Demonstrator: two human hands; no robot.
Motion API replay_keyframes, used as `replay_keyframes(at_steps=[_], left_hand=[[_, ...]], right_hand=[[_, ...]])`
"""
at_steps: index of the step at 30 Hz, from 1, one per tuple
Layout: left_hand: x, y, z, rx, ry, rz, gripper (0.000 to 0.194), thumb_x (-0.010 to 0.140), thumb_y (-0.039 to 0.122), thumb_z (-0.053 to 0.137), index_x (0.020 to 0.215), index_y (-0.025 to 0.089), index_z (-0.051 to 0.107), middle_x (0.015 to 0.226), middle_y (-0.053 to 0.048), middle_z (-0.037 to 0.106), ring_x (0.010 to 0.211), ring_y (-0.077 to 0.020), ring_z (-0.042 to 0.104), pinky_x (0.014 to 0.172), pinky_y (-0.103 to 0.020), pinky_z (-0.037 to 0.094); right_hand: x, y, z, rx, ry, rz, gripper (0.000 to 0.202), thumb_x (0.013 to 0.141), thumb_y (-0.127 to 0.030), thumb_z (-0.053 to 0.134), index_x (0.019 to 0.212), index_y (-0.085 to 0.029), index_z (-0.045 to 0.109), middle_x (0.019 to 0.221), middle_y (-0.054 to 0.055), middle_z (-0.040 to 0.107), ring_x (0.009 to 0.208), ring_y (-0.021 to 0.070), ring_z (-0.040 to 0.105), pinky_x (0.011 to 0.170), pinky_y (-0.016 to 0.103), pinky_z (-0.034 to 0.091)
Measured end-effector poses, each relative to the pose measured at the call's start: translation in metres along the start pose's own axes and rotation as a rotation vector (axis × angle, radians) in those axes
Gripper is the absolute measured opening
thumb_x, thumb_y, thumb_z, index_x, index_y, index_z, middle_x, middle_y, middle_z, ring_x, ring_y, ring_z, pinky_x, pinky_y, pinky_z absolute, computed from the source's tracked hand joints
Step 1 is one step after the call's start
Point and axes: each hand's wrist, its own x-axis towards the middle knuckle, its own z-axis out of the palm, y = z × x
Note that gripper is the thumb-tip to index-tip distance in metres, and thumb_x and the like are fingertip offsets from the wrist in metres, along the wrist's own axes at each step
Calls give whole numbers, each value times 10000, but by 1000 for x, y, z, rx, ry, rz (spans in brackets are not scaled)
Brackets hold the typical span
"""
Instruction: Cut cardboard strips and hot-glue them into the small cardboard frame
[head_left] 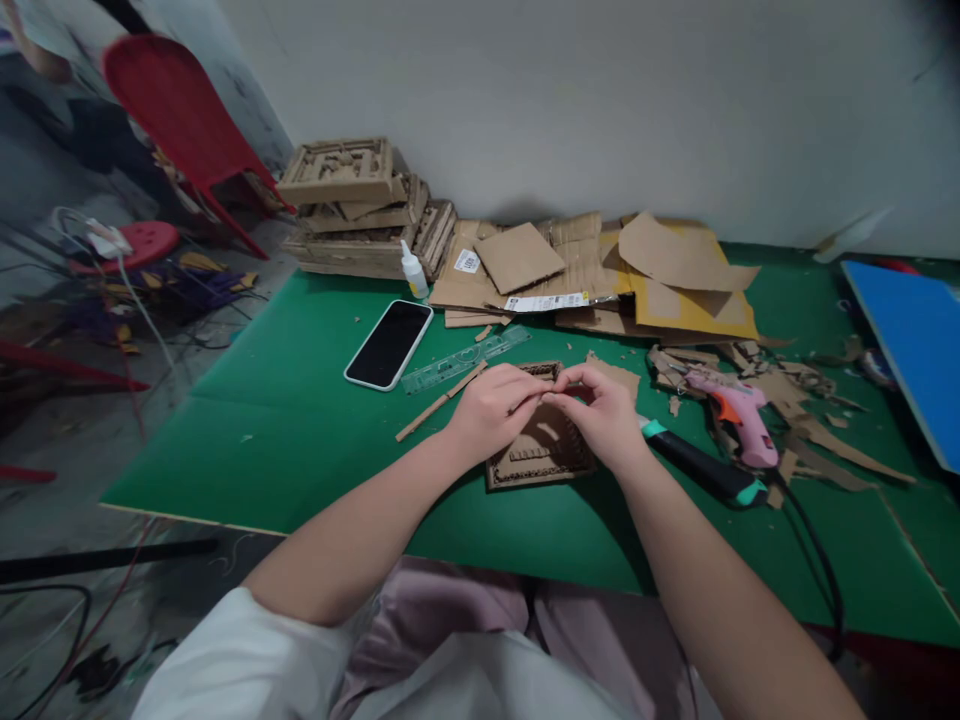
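Observation:
My left hand (495, 405) and my right hand (600, 405) meet fingertip to fingertip over a small cardboard panel (536, 470) with a raised, ridged border. Both are closed in a pinch on what looks like a thin cardboard strip, mostly covered by the fingers. The panel lies flat on the green table, its far part hidden under my hands. A narrow cardboard strip (439, 402) rests left of my left hand, close to a clear ruler (469, 358). Beside my right wrist lies a black and teal cutter (701, 462), with a pink glue gun (739, 415) beyond it.
Stacked cardboard panels (352, 215) stand at the back left, near a white glue bottle (412, 272) and a phone (388, 345). Cardboard sheets (525, 262) lie along the wall. Scraps (810, 410) and a blue board (911, 340) occupy the right. A red chair (172, 110) stands left.

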Motion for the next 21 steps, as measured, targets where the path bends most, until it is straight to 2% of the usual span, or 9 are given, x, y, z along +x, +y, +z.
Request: replay_keyframes(at_steps=[2, 4, 9, 11, 15, 18, 21], left_hand=[[0, 2, -1, -46, -9, -21, 190, 822, 106, 504, 914, 137, 666, 824, -73, 711, 764, -151, 630, 730, -287, 509], [2, 4, -2, -108, -24, -103, 188, 820, 123, 507, 903, 143, 674, 834, -67, 714, 768, -147, 638, 746, -284, 504], [7, 9, -4, -307, -107, -559, 125, 787, 269, 596, 816, 172, 670, 821, -28, 706, 749, -134, 642, 710, -248, 500], [8, 9, -4, -430, -141, -687, 135, 758, 292, 629, 800, 166, 655, 788, -14, 690, 707, -120, 630, 668, -229, 495], [10, 6, -3, -584, -182, -809, 134, 715, 273, 664, 734, 145, 628, 694, 4, 643, 618, -87, 583, 592, -197, 460], [9, 4, -3, -678, -164, -870, 143, 695, 267, 684, 707, 141, 617, 657, 10, 631, 587, -78, 565, 553, -187, 432], [8, 2, -3, -763, -128, -952, 196, 671, 308, 713, 692, 143, 610, 608, 17, 619, 546, -76, 547, 513, -188, 401]], right_hand=[[0, 0, 0, -13, -3, -7, 128, 690, -244, 680, 685, -193, 563, 716, -32, 558, 649, 97, 534, 635, 240, 459], [0, -1, 0, -26, 1, -14, 121, 705, -237, 664, 693, -194, 551, 719, -32, 555, 648, 96, 531, 633, 239, 455], [-2, -1, 1, -98, 3, -49, 89, 747, -225, 608, 717, -200, 529, 739, -23, 546, 673, 106, 534, 639, 248, 451], [-2, -1, 1, -139, -5, -87, 78, 755, -215, 593, 718, -203, 525, 748, -16, 538, 697, 115, 530, 649, 256, 450], [-2, 3, 1, -226, -17, -158, 105, 753, -192, 596, 695, -207, 510, 746, -13, 518, 723, 124, 510, 663, 265, 446], [-2, 3, 1, -234, -13, -172, 118, 757, -208, 610, 696, -209, 510, 749, -13, 527, 727, 126, 517, 661, 267, 456], [-3, 0, -1, -239, -16, -200, 69, 763, -241, 633, 748, -214, 571, 778, -4, 584, 748, 133, 551, 680, 278, 474]])
